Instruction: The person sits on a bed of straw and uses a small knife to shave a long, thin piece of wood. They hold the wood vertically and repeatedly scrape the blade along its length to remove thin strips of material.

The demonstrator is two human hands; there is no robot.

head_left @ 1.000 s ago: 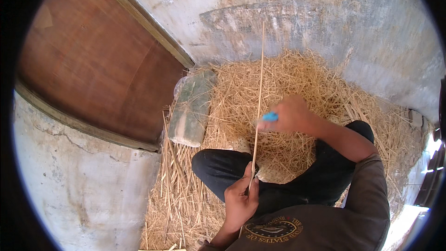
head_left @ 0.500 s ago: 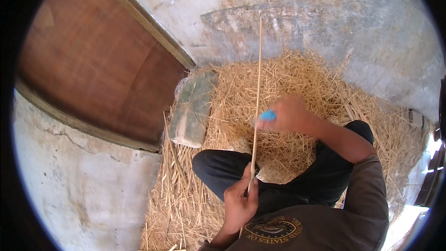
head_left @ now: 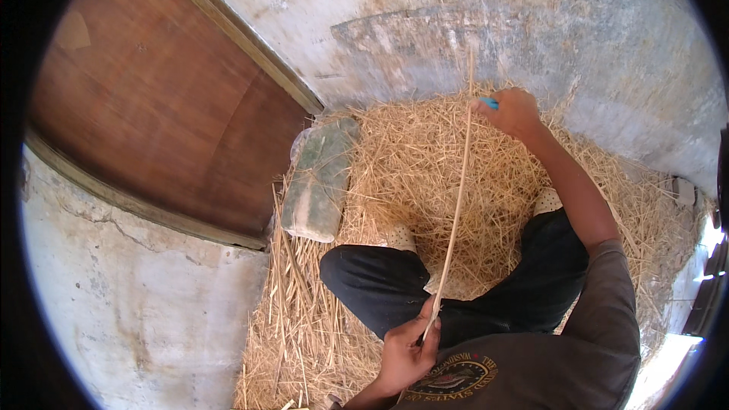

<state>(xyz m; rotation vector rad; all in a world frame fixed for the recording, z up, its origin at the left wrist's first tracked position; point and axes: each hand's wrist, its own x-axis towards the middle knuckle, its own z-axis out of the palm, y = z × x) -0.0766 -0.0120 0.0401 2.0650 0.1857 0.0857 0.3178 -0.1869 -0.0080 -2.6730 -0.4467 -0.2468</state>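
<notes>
A long, thin pale stick (head_left: 458,212), like a bamboo strip, slants up and away from my lap toward the wall. Near its lower end my left hand (head_left: 410,353) is closed round it, thumb along the top. Far along it, with the arm stretched out, my right hand (head_left: 516,114) is closed on a small tool with a blue handle (head_left: 489,102). That tool meets the stick, or lies right beside it; its working end is too small to make out. The stick's tip stands a little beyond the right hand.
Straw-like shavings (head_left: 410,152) cover the floor round my crossed legs (head_left: 372,281). To the left lies a greenish-grey block (head_left: 319,175) beside a brown panel (head_left: 167,99) in a wooden frame. Longer loose strips (head_left: 285,273) lie below the block. A stained wall (head_left: 577,23) rises ahead.
My right hand has moved away from me along the stick with the blue-handled tool. The stick's far end has swung to the right. My left hand keeps its hold, shifted slightly right.
</notes>
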